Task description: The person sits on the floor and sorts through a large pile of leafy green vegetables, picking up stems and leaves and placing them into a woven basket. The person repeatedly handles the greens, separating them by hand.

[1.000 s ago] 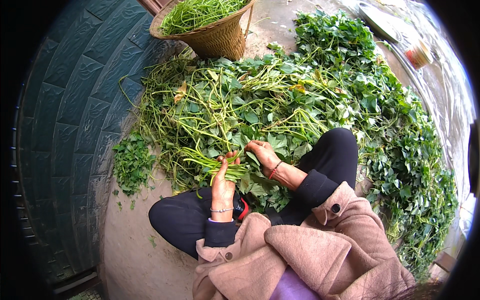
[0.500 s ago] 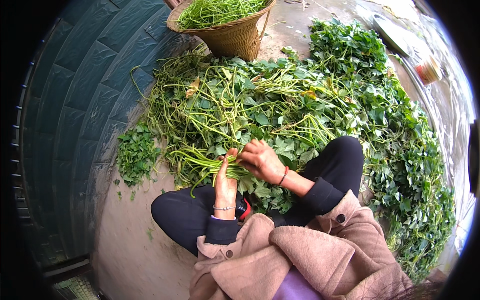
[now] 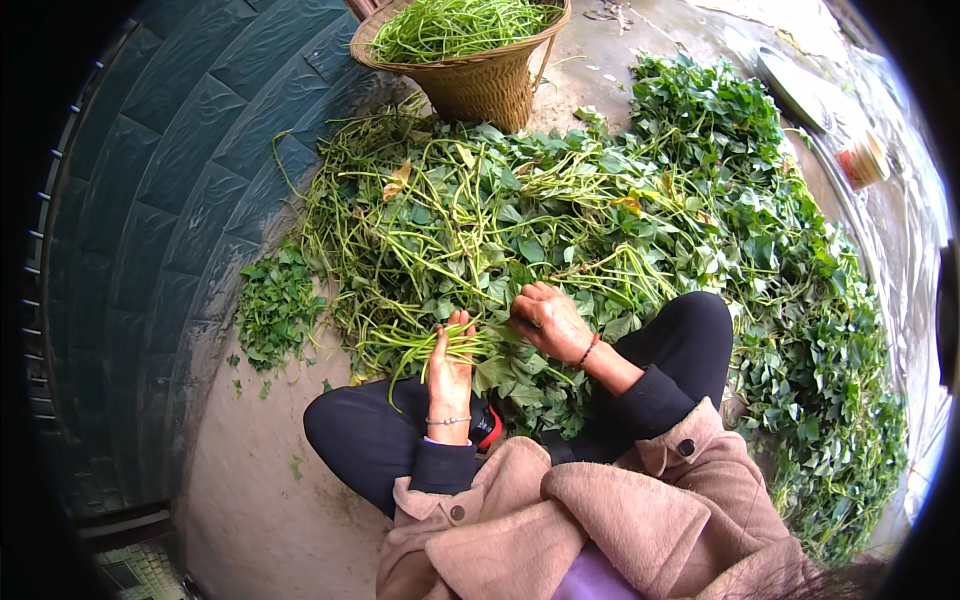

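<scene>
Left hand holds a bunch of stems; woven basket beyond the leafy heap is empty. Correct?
Not empty: the head view shows the woven basket piled with green stalks. The left hand holds a bunch of stems; the basket is beyond the leafy heap.

A loose bunch of slender, bright green stems (image 3: pixel 424 344) is held crosswise in the left hand (image 3: pixel 450 368), above the edge of a tangled heap of leafy vines (image 3: pixel 530 235). The stems' ends are splayed leftward; one is curved downward.
</scene>
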Motion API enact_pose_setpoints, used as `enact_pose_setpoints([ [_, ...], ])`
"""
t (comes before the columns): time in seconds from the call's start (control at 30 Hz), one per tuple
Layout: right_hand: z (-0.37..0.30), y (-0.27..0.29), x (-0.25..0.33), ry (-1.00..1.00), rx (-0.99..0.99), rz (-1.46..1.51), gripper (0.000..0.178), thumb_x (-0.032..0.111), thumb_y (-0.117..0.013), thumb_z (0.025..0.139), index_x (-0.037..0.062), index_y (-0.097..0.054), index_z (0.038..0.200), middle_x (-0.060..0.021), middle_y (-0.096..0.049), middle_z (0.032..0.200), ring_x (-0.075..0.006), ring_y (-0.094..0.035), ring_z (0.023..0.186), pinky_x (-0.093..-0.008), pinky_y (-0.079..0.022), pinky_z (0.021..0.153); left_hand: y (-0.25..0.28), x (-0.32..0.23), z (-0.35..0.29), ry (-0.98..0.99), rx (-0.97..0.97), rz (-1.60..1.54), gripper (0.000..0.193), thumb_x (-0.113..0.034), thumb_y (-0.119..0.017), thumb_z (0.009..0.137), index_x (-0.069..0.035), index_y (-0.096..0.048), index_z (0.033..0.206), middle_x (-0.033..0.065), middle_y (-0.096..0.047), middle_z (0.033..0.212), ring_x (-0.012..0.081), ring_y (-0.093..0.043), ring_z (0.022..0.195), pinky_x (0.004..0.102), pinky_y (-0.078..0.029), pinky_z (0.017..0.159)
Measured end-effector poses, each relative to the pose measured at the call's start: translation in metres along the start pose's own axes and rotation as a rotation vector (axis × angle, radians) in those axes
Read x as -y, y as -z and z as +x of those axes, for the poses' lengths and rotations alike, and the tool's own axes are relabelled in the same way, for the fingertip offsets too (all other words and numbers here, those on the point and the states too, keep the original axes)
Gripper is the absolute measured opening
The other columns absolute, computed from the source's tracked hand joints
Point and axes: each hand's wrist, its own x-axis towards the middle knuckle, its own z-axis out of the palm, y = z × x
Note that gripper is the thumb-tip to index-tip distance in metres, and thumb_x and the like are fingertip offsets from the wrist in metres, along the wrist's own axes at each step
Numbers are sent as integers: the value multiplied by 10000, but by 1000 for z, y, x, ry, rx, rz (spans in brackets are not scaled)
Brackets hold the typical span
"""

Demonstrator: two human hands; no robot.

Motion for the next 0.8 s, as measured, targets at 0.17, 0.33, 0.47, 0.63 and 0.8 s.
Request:
enact_pose_setpoints([
  [0.17,-2,-3,-2,-67,17,-21,252,203,-695,762,107,-623,983,-63,-569,910,-272,-534,913,-405,-429,736,2,-3,1,-58,32,3,183,-159,-444,997,-41,-507,1121,169,-567,1248,271,-523,1205,399,-431,1041],
  [0.33,-2,-8,12,31,34,7,366,200,-713,756,151,-636,1110,-46,-581,1029,-247,-529,967,-383,-418,811,-8,0,-2,-43,62,27,194,-173,-467,989,-33,-527,1110,156,-577,1237,271,-526,1201,392,-429,1039],
  [0.47,-2,-12,8,76,-15,-50,252,164,-700,730,140,-660,978,-39,-569,979,-245,-515,921,-385,-394,761,-9,-3,-3,6,107,-8,149,-143,-482,980,-42,-534,1076,157,-575,1245,277,-527,1205,396,-439,1028],
  [0.63,-3,-19,-3,122,-18,-45,130,149,-674,698,125,-645,822,-39,-541,899,-244,-496,878,-380,-375,726,-13,-6,-5,56,122,-24,140,-140,-508,968,-39,-537,1060,158,-592,1199,288,-547,1176,400,-453,1010],
  [0.8,-6,-23,-3,164,65,-13,145,188,-680,724,136,-623,847,-51,-508,840,-244,-488,871,-386,-359,710,-7,-8,-2,93,93,-59,150,-148,-519,964,-44,-543,1069,145,-604,1156,296,-550,1166,427,-468,987],
])
